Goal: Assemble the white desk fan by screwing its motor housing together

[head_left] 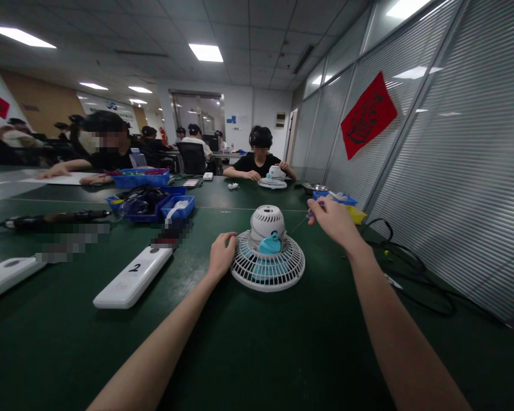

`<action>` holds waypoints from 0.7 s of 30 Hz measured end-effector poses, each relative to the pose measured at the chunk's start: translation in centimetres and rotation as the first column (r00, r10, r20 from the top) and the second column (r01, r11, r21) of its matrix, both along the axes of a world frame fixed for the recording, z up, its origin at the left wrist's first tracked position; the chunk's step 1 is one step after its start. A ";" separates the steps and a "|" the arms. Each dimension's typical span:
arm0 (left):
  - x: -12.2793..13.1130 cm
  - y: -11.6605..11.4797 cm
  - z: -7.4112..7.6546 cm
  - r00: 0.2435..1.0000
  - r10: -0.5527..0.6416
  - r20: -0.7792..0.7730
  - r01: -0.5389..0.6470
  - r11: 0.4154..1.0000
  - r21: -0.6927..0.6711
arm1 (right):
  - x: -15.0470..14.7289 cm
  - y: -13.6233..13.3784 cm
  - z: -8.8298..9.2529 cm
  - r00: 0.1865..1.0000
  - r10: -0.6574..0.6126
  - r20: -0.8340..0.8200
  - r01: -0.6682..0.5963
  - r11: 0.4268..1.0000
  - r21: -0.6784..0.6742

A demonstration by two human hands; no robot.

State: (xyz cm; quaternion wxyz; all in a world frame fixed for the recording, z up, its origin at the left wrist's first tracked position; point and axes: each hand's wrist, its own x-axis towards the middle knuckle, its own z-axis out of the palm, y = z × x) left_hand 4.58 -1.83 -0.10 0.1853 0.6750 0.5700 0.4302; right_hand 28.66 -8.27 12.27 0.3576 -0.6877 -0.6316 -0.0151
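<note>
A small white fan (pixel 268 251) lies face down on the green table, its round grille at the bottom and its motor housing on top. A turquoise part (pixel 270 244) sits on its near side, and turquoise blades show through the grille. My left hand (pixel 223 254) rests against the left rim of the grille, fingers curled on it. On the right, my right hand (pixel 325 216) grips a screwdriver (pixel 300 224) by the handle, its thin shaft pointing left and down toward the housing. Whether the tip touches the fan, I cannot tell.
White numbered bars (pixel 132 278) lie to the left, near a dark electric screwdriver (pixel 57 218). Blue bins (pixel 177 206) with cables stand behind. At right are a yellow bin (pixel 356 214) and a black cable (pixel 411 262). A person (pixel 261 157) across the table handles another fan (pixel 274 178).
</note>
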 end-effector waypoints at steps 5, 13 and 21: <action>1.2 -0.1 0.8 0.989 -0.095 -0.114 0.093 0.995 -0.025 | -0.1 1.4 -2.0 0.997 0.055 0.061 -0.045 0.986 -0.160; 1.2 -0.7 2.1 0.960 -0.126 -0.251 0.112 0.991 -0.069 | -0.6 1.7 -2.5 0.952 0.243 -0.185 -0.286 0.922 -0.260; 0.7 -0.8 3.4 0.969 -0.124 -0.215 0.082 0.977 -0.196 | 0.7 2.3 -3.4 0.883 0.278 -0.379 -0.407 0.856 -0.319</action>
